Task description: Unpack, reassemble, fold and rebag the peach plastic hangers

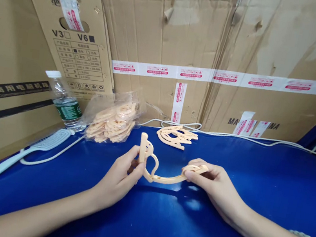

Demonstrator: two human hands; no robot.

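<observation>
Apparently, the step in hand is working the joints of a peach plastic folding hanger, held up between both hands near the middle of the view, its shadow falling on the table underneath. The left hand, on the hanger's 9 o'clock side, pinches one arm between thumb and fingers, that arm's end standing upright above the grip; the right hand, at 3 o'clock, pinches the opposite arm near its tip. Between them the middle sags in a shallow bow, and a curved hook piece rises from it, closer to the left hand. As I judge it, the next move calls for a firm pinch at both ends and gentle, even pressure, since the thin hinges look easy to twist. The table is a glossy blue. From the hanger, a small pile of loose hangers lies at 12 o'clock, a clear plastic bag full of similar parts at 10, with a green-labelled water bottle just beyond it, and a pale blue vented hairbrush towards 9. A white cable trails along the rear edge from 12 to 2 o'clock. Cardboard walls the place in: a carton panel marked V3 and V6 at 11 o'clock, and a big creased carton across 12, banded with red-printed white tape.
</observation>
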